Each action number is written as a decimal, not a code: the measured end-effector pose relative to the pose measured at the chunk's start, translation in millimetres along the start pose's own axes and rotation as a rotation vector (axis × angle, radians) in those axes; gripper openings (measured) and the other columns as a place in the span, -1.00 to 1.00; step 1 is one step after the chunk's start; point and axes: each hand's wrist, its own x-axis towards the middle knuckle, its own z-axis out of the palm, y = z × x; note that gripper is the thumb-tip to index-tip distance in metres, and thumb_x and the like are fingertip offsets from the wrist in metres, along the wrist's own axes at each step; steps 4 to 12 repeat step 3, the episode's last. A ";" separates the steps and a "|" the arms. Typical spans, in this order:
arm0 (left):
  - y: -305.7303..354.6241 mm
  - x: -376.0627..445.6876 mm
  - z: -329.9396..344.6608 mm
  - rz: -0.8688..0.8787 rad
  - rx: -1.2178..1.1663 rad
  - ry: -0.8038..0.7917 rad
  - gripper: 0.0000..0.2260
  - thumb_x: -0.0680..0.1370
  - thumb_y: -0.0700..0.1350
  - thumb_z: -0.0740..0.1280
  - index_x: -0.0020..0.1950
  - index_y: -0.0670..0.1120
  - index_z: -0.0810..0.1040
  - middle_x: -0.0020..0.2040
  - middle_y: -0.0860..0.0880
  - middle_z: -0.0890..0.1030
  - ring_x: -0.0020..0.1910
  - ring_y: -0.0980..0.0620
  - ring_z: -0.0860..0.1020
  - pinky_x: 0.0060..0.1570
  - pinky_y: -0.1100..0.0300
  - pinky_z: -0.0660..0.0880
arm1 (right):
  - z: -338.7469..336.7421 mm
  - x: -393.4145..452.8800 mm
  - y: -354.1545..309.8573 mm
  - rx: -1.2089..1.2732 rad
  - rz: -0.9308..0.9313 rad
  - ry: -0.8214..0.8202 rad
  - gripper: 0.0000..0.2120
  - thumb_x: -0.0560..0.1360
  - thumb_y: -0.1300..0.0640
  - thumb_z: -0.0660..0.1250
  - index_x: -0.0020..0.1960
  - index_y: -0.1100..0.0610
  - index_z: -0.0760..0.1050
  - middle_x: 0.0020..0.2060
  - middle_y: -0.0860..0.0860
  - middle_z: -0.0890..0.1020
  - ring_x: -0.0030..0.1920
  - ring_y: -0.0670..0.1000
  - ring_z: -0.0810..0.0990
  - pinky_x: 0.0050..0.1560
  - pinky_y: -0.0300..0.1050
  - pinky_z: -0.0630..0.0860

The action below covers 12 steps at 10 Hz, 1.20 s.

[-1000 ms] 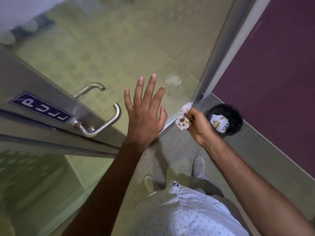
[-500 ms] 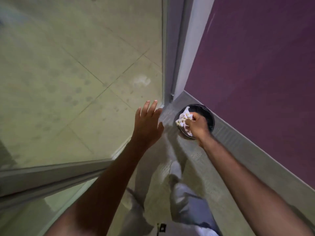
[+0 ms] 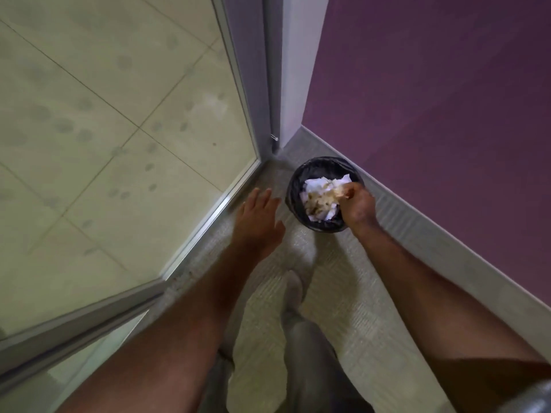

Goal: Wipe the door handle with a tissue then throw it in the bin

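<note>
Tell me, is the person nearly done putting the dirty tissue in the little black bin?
Nearly. The door handle is out of view, so the wiping cannot be checked, though the crumpled white tissue with brown stains suggests it happened. The right hand is over the small round black bin, fingers pinched on tissue there. The left hand hangs open, empty. Left to do: let go and pull away.

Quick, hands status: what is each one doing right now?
Left hand: open, fingers spread, holding nothing.
Right hand: over the bin, fingertips pinched on the stained tissue.
</note>
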 end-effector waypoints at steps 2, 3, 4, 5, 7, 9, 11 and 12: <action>-7.7 6.4 25.8 -0.018 -0.001 -0.042 -0.45 0.74 0.00 0.29 0.71 -0.01 0.23 0.74 -0.04 0.11 0.75 -0.10 -0.03 0.71 -0.12 0.07 | 14.2 12.0 22.4 -0.033 0.031 -0.051 -0.73 0.57 0.29 0.29 0.23 0.27 0.62 0.19 0.22 0.68 0.20 0.18 0.64 0.17 -0.11 0.52; -8.5 -2.0 25.3 -0.044 -0.024 -0.007 -0.46 0.73 -0.01 0.30 0.70 -0.01 0.25 0.74 -0.05 0.13 0.75 -0.10 -0.02 0.71 -0.16 0.08 | 16.1 -1.8 22.6 -0.020 0.006 -0.096 -0.70 0.53 0.33 0.25 0.19 0.23 0.63 0.23 0.20 0.65 0.23 0.16 0.62 0.06 -0.23 0.46; -8.5 -2.0 25.3 -0.044 -0.024 -0.007 -0.46 0.73 -0.01 0.30 0.70 -0.01 0.25 0.74 -0.05 0.13 0.75 -0.10 -0.02 0.71 -0.16 0.08 | 16.1 -1.8 22.6 -0.020 0.006 -0.096 -0.70 0.53 0.33 0.25 0.19 0.23 0.63 0.23 0.20 0.65 0.23 0.16 0.62 0.06 -0.23 0.46; -8.5 -2.0 25.3 -0.044 -0.024 -0.007 -0.46 0.73 -0.01 0.30 0.70 -0.01 0.25 0.74 -0.05 0.13 0.75 -0.10 -0.02 0.71 -0.16 0.08 | 16.1 -1.8 22.6 -0.020 0.006 -0.096 -0.70 0.53 0.33 0.25 0.19 0.23 0.63 0.23 0.20 0.65 0.23 0.16 0.62 0.06 -0.23 0.46; -8.5 -2.0 25.3 -0.044 -0.024 -0.007 -0.46 0.73 -0.01 0.30 0.70 -0.01 0.25 0.74 -0.05 0.13 0.75 -0.10 -0.02 0.71 -0.16 0.08 | 16.1 -1.8 22.6 -0.020 0.006 -0.096 -0.70 0.53 0.33 0.25 0.19 0.23 0.63 0.23 0.20 0.65 0.23 0.16 0.62 0.06 -0.23 0.46; -8.5 -2.0 25.3 -0.044 -0.024 -0.007 -0.46 0.73 -0.01 0.30 0.70 -0.01 0.25 0.74 -0.05 0.13 0.75 -0.10 -0.02 0.71 -0.16 0.08 | 16.1 -1.8 22.6 -0.020 0.006 -0.096 -0.70 0.53 0.33 0.25 0.19 0.23 0.63 0.23 0.20 0.65 0.23 0.16 0.62 0.06 -0.23 0.46; -8.5 -2.0 25.3 -0.044 -0.024 -0.007 -0.46 0.73 -0.01 0.30 0.70 -0.01 0.25 0.74 -0.05 0.13 0.75 -0.10 -0.02 0.71 -0.16 0.08 | 16.1 -1.8 22.6 -0.020 0.006 -0.096 -0.70 0.53 0.33 0.25 0.19 0.23 0.63 0.23 0.20 0.65 0.23 0.16 0.62 0.06 -0.23 0.46; -8.5 -2.0 25.3 -0.044 -0.024 -0.007 -0.46 0.73 -0.01 0.30 0.70 -0.01 0.25 0.74 -0.05 0.13 0.75 -0.10 -0.02 0.71 -0.16 0.08 | 16.1 -1.8 22.6 -0.020 0.006 -0.096 -0.70 0.53 0.33 0.25 0.19 0.23 0.63 0.23 0.20 0.65 0.23 0.16 0.62 0.06 -0.23 0.46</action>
